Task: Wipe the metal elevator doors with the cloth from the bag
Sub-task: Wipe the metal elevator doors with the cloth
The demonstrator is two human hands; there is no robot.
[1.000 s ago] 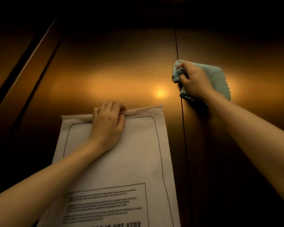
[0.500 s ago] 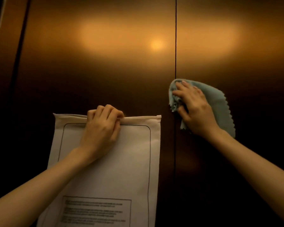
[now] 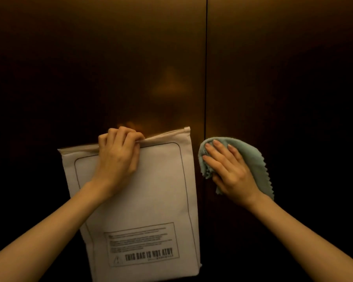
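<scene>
Your cloth [image 3: 251,157], pale blue-green with a zigzag-cut edge, lay against the metal doors [image 3: 110,58] just right of the dark seam [image 3: 206,68] where the two panels met. It was bunched at its left end, close to the seam, and spread flatter toward the right. Its long axis ran on a slant, from the upper left down to the lower right, where a corner of it showed past your wrist.

Your right hand [image 3: 230,169] was pressed flat on the cloth, fingers [image 3: 216,146] spread and pointing up and to the left, so the cloth was pinned to the door under your palm, not pinched in a fist.

Left of the seam you held the white bag [image 3: 151,190] against the left panel. It stood with its long axis nearly upright, leaning a little, its open top edge uppermost and a printed warning box [image 3: 143,244] near the bottom. Your left hand [image 3: 118,155] was closed over that top edge, fingers curled over the rim and gripping it.

Your two hands were apart, one on each side of the seam, at about the same height. The bag and the cloth were near each other but not touching. The doors were dim and brownish, with a faint warm reflection [image 3: 169,86] above the bag.
</scene>
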